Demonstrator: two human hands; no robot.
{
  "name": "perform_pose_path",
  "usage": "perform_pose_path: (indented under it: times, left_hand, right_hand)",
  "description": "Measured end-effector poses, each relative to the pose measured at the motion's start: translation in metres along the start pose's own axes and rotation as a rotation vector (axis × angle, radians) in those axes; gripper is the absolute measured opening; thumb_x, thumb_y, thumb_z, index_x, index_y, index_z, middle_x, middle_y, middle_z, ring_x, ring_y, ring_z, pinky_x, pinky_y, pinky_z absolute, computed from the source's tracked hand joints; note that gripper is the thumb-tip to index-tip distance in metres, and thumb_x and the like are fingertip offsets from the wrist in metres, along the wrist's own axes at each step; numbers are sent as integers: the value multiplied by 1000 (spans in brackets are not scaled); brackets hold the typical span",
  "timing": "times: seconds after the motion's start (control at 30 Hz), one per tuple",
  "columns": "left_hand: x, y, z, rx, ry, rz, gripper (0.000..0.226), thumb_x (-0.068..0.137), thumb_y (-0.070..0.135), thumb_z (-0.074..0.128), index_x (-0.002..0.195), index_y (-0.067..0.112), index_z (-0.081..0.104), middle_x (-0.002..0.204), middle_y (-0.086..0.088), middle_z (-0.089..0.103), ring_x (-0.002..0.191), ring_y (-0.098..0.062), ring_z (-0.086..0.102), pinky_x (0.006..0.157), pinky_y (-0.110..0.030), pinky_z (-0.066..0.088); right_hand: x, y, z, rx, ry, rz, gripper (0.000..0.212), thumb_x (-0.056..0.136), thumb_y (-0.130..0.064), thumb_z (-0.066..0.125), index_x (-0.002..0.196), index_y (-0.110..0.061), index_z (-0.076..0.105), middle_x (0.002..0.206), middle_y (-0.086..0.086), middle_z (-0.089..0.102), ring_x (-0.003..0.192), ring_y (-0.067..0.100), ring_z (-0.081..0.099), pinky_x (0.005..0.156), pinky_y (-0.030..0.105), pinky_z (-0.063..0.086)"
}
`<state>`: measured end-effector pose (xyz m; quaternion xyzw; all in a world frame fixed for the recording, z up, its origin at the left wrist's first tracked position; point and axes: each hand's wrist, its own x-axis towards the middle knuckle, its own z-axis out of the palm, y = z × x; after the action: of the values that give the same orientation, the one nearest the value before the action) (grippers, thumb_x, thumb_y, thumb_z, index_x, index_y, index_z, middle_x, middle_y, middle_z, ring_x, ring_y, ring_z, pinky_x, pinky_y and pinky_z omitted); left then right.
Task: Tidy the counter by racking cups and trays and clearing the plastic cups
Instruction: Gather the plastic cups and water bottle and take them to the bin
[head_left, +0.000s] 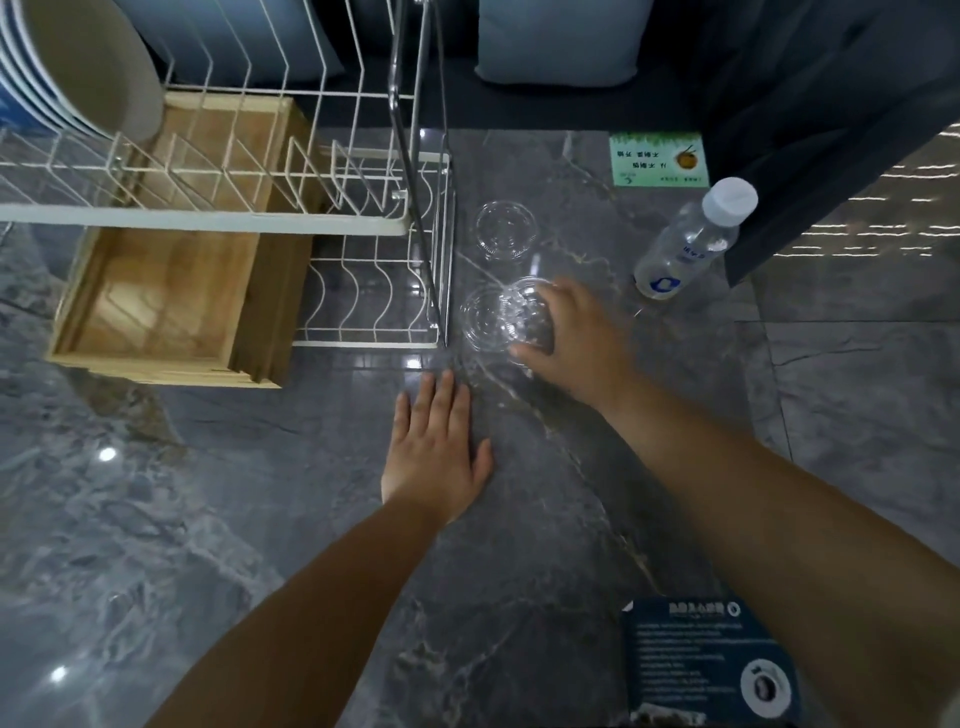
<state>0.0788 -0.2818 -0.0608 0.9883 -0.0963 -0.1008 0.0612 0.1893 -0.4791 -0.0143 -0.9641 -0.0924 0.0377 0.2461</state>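
Note:
Three clear plastic cups stand on the grey marble counter (311, 467), just right of the white wire rack (332, 228). My right hand (576, 332) is wrapped around one clear cup (524, 306), which overlaps a second cup (480, 322) beside it. The third cup (505, 228) stands alone farther back. My left hand (436, 457) lies flat on the counter with fingers spread, holding nothing. Wooden trays (156, 312) sit in the rack's lower level, and a stack of cups (78, 67) rests on its upper left.
A water bottle with a white cap (691, 244) stands right of the cups. A green card (658, 158) lies behind it, and a dark blue card (711, 660) lies near the front. The counter's right edge drops to a tiled floor (857, 389).

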Motion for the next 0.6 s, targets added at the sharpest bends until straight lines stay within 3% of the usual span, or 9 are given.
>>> perform_pose_path:
  times: [0.17,0.33,0.6]
  left_hand:
    - [0,1,-3,-12,-10,6,74,93,54,22,153,9,15,163,-12,12,150,-28,0,120,-50,-1]
    - [0,1,-4,-7,-15,3,74,94,54,21,153,9,15,163,-12,10,150,-28,-2,120,-50,-3]
    - [0,1,-4,-13,-5,5,74,94,54,23,152,9,19,162,-13,16,150,-28,3,120,-51,-1]
  right_hand:
    - [18,-14,24,-76,-132,-86,87,74,-61,60,145,-16,37,150,16,38,134,36,41,109,54,38]
    - [27,-14,33,-163,-162,-107,90,74,-69,51,145,-18,30,153,21,36,135,42,40,110,57,35]
    - [26,-11,37,-191,-74,-151,83,75,-59,63,137,-6,44,130,17,52,119,35,49,104,45,36]
